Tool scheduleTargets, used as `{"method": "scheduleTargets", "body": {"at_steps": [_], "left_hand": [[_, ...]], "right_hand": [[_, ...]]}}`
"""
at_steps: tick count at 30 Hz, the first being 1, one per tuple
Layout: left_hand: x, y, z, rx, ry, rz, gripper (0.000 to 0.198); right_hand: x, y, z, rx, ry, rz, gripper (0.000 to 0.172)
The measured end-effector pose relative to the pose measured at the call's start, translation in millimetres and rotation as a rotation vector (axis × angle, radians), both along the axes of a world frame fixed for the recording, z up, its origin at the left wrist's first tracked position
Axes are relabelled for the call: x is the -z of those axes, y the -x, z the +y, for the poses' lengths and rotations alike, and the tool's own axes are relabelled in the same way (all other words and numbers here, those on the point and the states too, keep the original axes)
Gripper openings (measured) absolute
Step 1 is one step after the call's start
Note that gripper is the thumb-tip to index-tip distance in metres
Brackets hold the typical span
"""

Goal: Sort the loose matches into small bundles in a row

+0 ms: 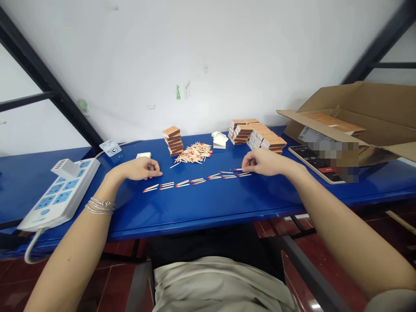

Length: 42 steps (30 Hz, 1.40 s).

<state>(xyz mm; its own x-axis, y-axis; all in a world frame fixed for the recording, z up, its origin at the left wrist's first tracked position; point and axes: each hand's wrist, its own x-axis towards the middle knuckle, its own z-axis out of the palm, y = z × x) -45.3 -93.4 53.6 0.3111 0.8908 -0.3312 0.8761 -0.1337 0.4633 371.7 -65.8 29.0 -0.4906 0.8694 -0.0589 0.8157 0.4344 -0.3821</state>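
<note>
My left hand [140, 168] rests on the blue table [208, 203], fingers curled loosely, just above the left end of a row of red-tipped matches [195, 180]. Nothing shows in it. My right hand [262, 162] lies at the right end of the row, fingertips pinched on a match [238, 169]. Behind the row sits a loose pile of matches [194, 153]. A short stack of orange matchboxes [173, 140] stands left of the pile.
More orange matchboxes [256, 135] are stacked at the back right, with white inner trays [220, 139] beside them. An open cardboard box [354, 119] and a phone [316, 162] lie at the right. A white power strip [61, 190] lies at the left.
</note>
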Motion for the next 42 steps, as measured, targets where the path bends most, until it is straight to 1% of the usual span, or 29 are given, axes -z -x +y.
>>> {"method": "scheduleTargets", "body": {"at_steps": [3, 6, 11, 14, 17, 22, 25, 28, 32, 35, 37, 39, 42], "left_hand": [[1.0, 1, 1, 0.006, -0.001, 0.007, 0.037], [2.7, 2, 3, 0.022, 0.002, 0.006, 0.038], [3.6, 3, 4, 0.022, 0.022, -0.023, 0.041], [2.6, 1, 3, 0.001, 0.025, -0.047, 0.043], [2.5, 0, 3, -0.010, 0.028, -0.052, 0.043], [4.4, 3, 5, 0.018, 0.025, -0.023, 0.041], [4.9, 3, 4, 0.007, 0.031, -0.038, 0.039], [4.8, 3, 4, 0.001, 0.028, -0.051, 0.038], [4.7, 3, 4, -0.011, 0.019, -0.039, 0.037], [4.9, 2, 4, -0.029, 0.022, -0.051, 0.038], [5.4, 2, 4, -0.031, 0.030, -0.058, 0.038], [6.1, 3, 4, -0.025, 0.029, -0.054, 0.037], [7.1, 4, 5, -0.016, 0.021, -0.043, 0.036]], "right_hand": [[-2.6, -3, -2, -0.011, 0.032, -0.001, 0.017], [-8.0, -5, -3, -0.005, 0.059, -0.010, 0.015], [-13.9, -4, 0, -0.019, 0.070, -0.008, 0.017], [-11.7, 3, 1, -0.030, 0.023, 0.036, 0.019], [-6.6, 19, -1, -0.068, -0.031, 0.116, 0.020], [0.2, 46, -7, -0.112, -0.045, 0.135, 0.018], [3.0, 48, -9, -0.139, -0.036, 0.127, 0.016], [5.0, 42, -10, -0.153, -0.027, 0.123, 0.016], [3.8, 39, -11, -0.147, -0.020, 0.162, 0.018], [1.2, 48, -11, -0.138, -0.043, 0.217, 0.021], [0.6, 57, -11, -0.164, -0.052, 0.231, 0.021], [1.5, 66, -12, -0.191, -0.050, 0.230, 0.020], [4.5, 72, -12, -0.193, -0.027, 0.238, 0.019]]}}
